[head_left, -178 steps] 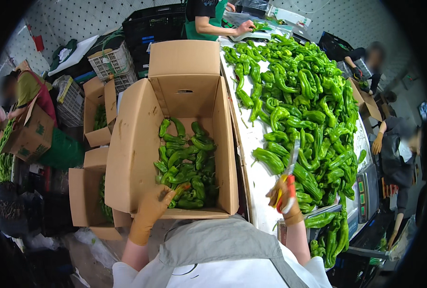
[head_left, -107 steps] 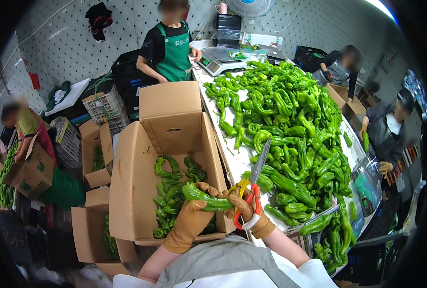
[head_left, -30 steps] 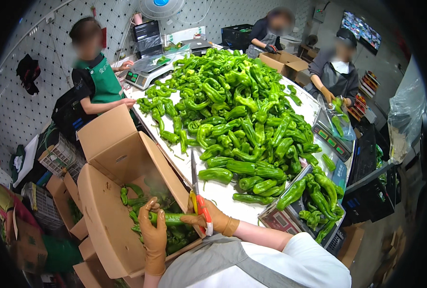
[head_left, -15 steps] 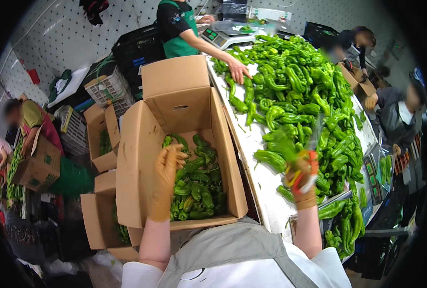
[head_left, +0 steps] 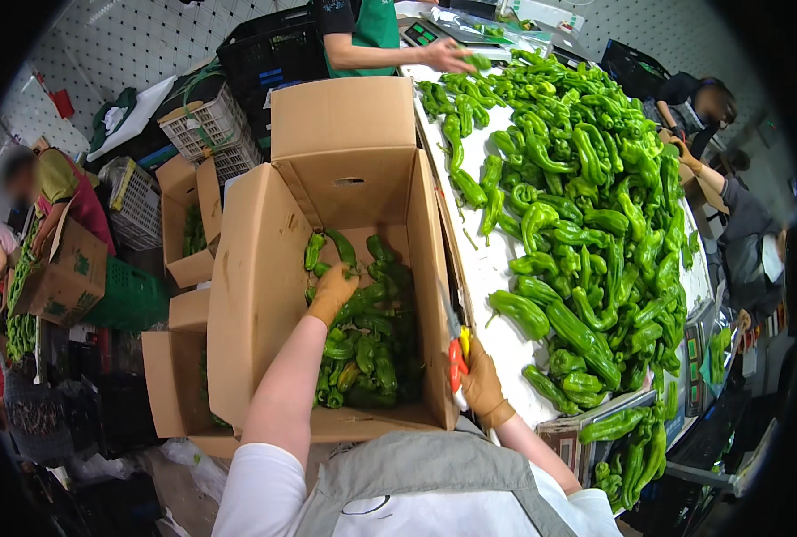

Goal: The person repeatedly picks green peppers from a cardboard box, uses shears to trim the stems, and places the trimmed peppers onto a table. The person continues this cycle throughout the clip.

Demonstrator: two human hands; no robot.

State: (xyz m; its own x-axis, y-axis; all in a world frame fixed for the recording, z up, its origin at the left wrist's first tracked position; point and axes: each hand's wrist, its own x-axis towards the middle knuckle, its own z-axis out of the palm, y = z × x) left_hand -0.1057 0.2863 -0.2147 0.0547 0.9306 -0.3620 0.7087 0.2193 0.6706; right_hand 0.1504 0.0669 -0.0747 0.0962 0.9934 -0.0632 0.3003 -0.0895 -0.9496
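My left hand (head_left: 334, 291), in a tan glove, is inside the open cardboard box (head_left: 367, 183) in front of me. Its fingers are curled onto the lower end of a green pepper (head_left: 341, 246); their tips are partly hidden. More green peppers (head_left: 371, 349) lie on the bottom of the box. My right hand (head_left: 483, 385), also gloved, is at the box's right wall by the table edge. It is closed around the red, yellow and white handles of scissors (head_left: 457, 362), whose blades point away from me.
A large heap of green peppers (head_left: 595, 224) covers much of the white table (head_left: 488, 286) to the right. Across it, a person's hand (head_left: 447, 55) is near a scale (head_left: 421, 34). Smaller cardboard boxes (head_left: 179, 385) stand at left, beside crates (head_left: 206, 130). Other people work on both sides.
My left hand has gone down into the box onto a pepper. My right hand has moved left from the heap with the scissors; the blurred green thing by it is gone. The person opposite has drawn their hand back.
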